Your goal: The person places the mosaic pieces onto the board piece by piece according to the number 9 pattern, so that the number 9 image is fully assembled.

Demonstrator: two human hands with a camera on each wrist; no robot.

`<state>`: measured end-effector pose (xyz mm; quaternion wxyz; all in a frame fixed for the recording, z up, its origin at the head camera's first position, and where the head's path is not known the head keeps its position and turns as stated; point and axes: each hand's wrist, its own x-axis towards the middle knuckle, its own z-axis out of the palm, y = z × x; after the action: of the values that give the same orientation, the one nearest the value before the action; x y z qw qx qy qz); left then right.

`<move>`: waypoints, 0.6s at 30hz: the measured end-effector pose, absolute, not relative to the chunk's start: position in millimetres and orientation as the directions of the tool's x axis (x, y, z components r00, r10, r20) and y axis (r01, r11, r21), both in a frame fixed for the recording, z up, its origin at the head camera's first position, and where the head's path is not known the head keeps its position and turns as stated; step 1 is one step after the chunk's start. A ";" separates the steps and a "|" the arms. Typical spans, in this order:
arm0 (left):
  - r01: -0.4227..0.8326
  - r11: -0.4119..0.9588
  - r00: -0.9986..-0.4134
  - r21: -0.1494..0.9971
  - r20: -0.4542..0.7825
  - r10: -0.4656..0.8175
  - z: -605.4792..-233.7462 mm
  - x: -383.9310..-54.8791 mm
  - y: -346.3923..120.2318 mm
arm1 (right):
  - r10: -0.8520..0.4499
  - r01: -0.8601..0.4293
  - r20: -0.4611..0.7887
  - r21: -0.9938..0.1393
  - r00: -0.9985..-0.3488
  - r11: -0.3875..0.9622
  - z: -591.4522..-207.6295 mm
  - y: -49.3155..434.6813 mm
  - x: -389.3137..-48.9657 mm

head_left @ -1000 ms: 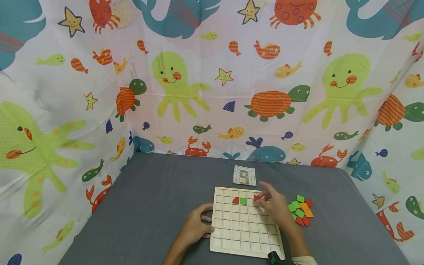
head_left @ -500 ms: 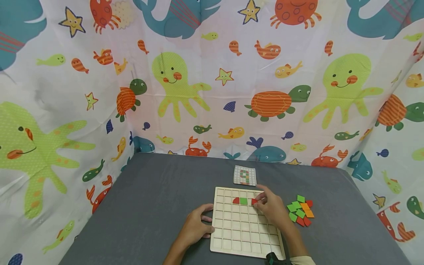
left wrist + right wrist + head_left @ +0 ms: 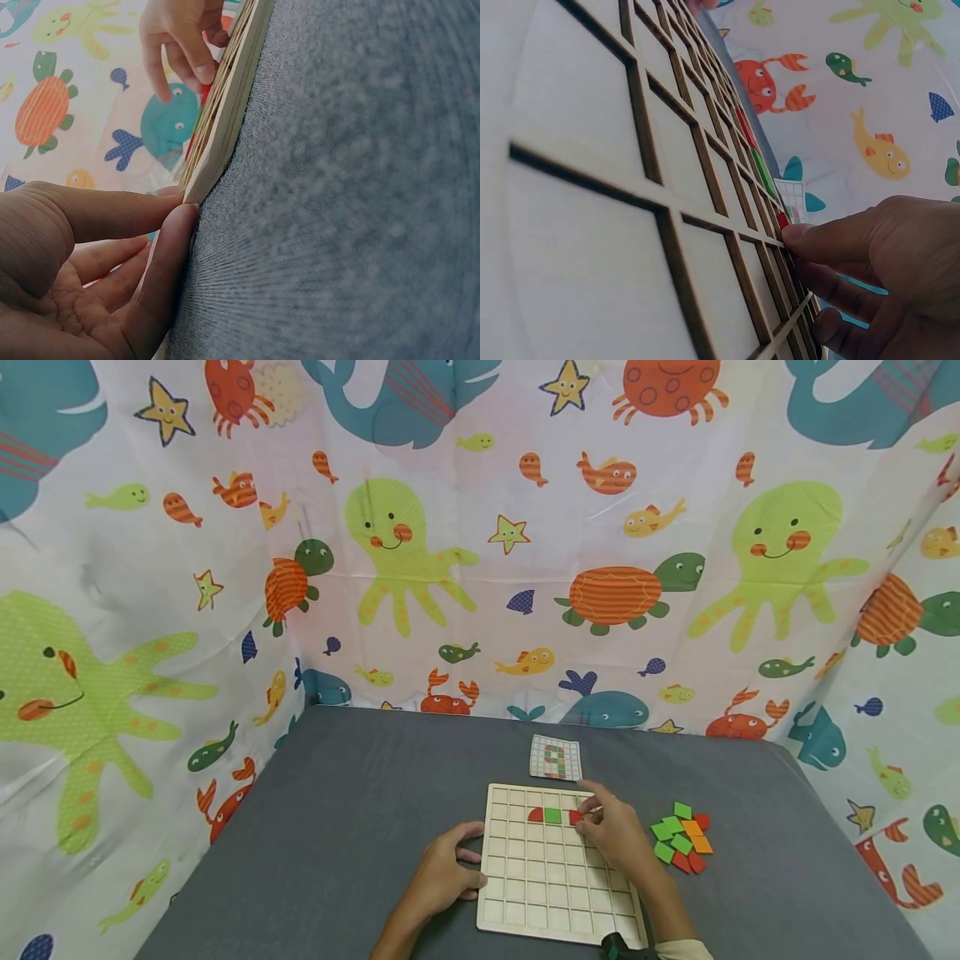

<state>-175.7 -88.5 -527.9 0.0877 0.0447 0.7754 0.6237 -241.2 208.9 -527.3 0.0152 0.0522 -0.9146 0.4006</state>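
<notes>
A pale wooden grid board [image 3: 551, 885] lies on the grey table. My left hand [image 3: 444, 868] holds its left edge, with thumb and finger at the rim in the left wrist view. Near the board's top right, my right hand [image 3: 618, 835] holds a red tile [image 3: 574, 817] between thumb and fingers; fingers partly cover it. In the same row are a red tile with a rounded corner [image 3: 536, 814] and a green square tile [image 3: 552, 816]. The right wrist view shows my thumb on the held red tile [image 3: 783, 220].
A small card with a coloured grid pattern [image 3: 555, 757] lies behind the board. To its right is a loose pile of green, orange and red tiles [image 3: 681, 839]. A curtain printed with sea animals [image 3: 450, 568] stands around the table.
My right hand has moved slightly left with the red tile, bringing it down into the top row's line. During the last half second it has barely moved. My left hand stays put.
</notes>
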 end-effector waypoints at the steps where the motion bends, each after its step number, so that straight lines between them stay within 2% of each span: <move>1: -0.042 0.218 -0.981 0.975 -0.082 0.178 -527.8 -175.7 -88.4 | -0.081 -0.107 0.070 -0.731 -0.994 0.674 -527.4 208.6 -241.2; 18: -0.031 0.219 -0.980 0.975 -0.073 0.183 -528.3 -175.5 -89.0 | -0.112 -0.152 0.104 -0.737 -0.988 0.659 -525.4 207.2 -237.1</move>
<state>-175.5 -89.0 -528.3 0.0859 0.0487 0.7760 0.6229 -237.1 207.2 -525.4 0.0248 0.0724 -0.9104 0.4065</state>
